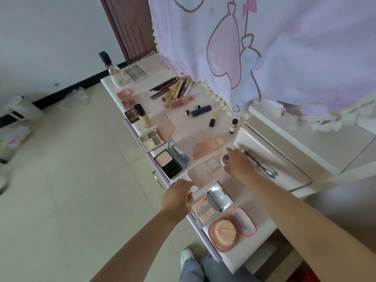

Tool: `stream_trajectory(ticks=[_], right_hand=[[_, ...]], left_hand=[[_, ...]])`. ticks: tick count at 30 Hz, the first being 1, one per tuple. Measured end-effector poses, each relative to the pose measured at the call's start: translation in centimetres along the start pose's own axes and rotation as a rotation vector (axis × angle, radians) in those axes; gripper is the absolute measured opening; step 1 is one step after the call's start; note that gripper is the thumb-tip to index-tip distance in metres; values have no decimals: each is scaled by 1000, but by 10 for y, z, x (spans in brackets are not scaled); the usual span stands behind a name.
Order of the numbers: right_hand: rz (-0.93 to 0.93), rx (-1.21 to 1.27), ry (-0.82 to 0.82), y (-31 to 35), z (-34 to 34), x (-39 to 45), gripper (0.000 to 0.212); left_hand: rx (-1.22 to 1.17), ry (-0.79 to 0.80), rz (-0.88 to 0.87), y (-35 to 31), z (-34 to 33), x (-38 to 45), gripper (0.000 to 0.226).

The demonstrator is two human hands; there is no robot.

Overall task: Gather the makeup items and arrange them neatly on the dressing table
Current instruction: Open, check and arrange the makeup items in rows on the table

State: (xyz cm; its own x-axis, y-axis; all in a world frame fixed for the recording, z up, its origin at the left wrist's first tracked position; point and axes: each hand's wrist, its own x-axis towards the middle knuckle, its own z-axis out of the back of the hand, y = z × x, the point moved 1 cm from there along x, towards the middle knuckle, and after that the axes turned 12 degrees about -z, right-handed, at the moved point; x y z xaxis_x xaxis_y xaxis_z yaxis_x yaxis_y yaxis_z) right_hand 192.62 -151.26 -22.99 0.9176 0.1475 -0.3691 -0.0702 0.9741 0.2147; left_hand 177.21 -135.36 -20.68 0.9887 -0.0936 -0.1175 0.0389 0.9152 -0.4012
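Makeup lies spread over the white dressing table (250,237). My right hand (238,162) is over a small round white jar (223,159), fingers curled round it, beside an eyelash curler (262,164). My left hand (178,197) hovers at the table's front edge with loosely curled fingers, above a small clear case (193,187); whether it holds anything is hidden. Along the front edge stand open compacts: a pink cushion (223,234), a mirrored blush palette (205,210), a black powder compact (168,162) and a grey eyeshadow palette (151,140). A peach tube (207,148) lies mid-table.
Brushes and pencils (176,87) lie piled at the far end near a lotion bottle (117,75) and a foundation bottle (143,117). A navy tube (201,110) and small bottles lie near a pink curtain (264,47). An open white drawer (270,153) sits right. Tiled floor lies left.
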Motion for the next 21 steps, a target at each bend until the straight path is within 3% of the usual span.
stream_trajectory(ticks=[3, 6, 9, 11, 12, 15, 21], right_hand=[[-3, -89, 16, -1, -4, 8, 33], [-77, 41, 64, -5, 1, 2, 38], [-143, 455, 220, -9, 20, -17, 38], [-151, 854, 393, -8, 41, -34, 18], [-156, 985, 439, -8, 52, -41, 11], [-133, 1266, 502, -8, 86, -57, 23], [-68, 1403, 463, -7, 135, -82, 34]], left_hand=[[-37, -34, 41, -1, 3, 6, 35], [-98, -27, 48, -5, 6, 15, 35], [-192, -59, 42, -13, 12, 31, 37], [-244, -92, 9, -23, 19, 44, 39], [-273, -110, -24, -29, 24, 52, 40], [-359, -148, -180, -52, 45, 72, 50], [-341, -252, -553, -92, 95, 98, 57]])
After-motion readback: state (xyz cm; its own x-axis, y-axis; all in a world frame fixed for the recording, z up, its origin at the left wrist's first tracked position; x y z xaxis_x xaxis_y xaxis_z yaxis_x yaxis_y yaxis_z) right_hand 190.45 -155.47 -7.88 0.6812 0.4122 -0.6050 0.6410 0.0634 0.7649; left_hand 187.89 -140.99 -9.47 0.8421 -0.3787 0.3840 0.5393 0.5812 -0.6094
